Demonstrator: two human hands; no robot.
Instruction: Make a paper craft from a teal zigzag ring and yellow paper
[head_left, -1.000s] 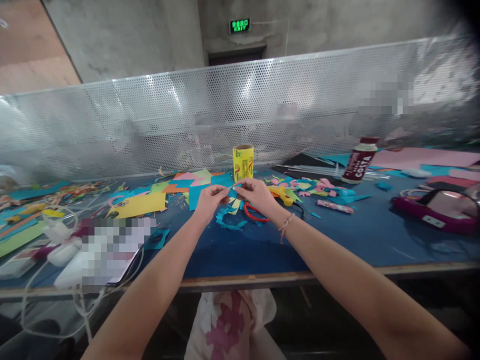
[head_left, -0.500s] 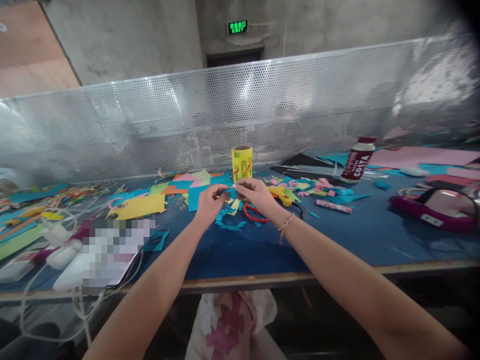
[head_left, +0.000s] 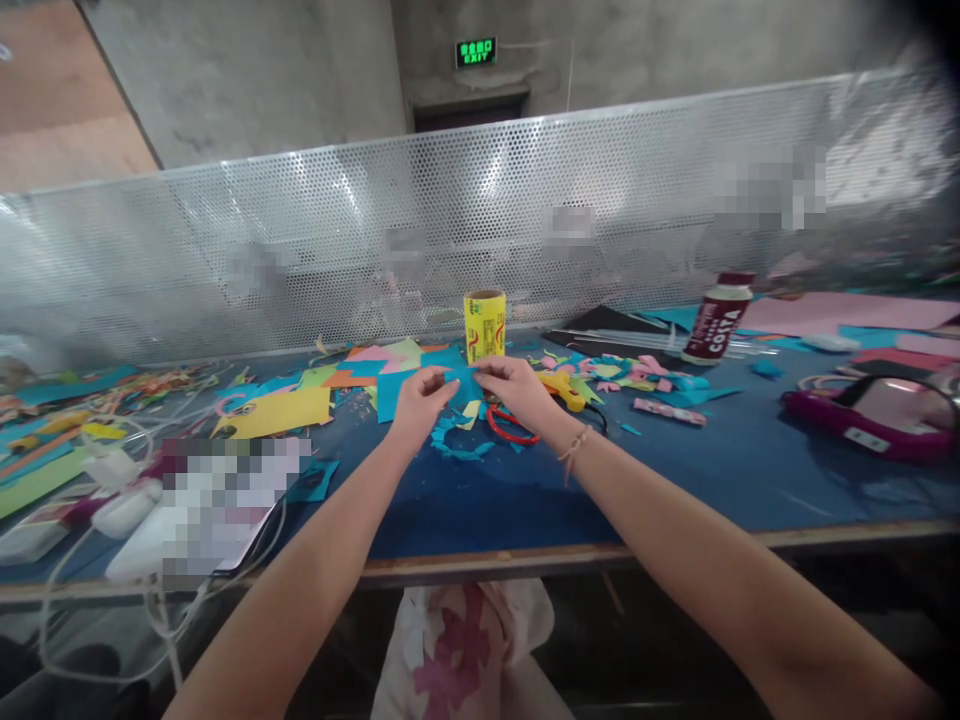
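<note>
My left hand (head_left: 421, 404) and my right hand (head_left: 511, 386) are raised over the middle of the table, fingertips a small gap apart. Both have thumb and fingers pinched together. Blue paper (head_left: 463, 382) shows in the gap, but I cannot tell whether it is held or lies behind. Below the hands lies a ring of torn blue paper scraps (head_left: 459, 442). Red-handled scissors (head_left: 513, 428) rest by my right hand, with a yellow tool (head_left: 564, 388) beside them. A yellow cylinder (head_left: 486, 324) stands upright just behind my hands.
Coloured paper sheets (head_left: 281, 413) lie to the left, near a phone-like flat device (head_left: 251, 525) and white cables (head_left: 161, 610). On the right are a COSTA bottle (head_left: 718, 320), a small patterned tube (head_left: 670, 412) and a purple case (head_left: 874, 425). A perforated metal screen (head_left: 480, 215) runs behind.
My hands have moved slightly apart, opening a gap between the fingertips where blue paper now shows. The things on the table have stayed in place.
</note>
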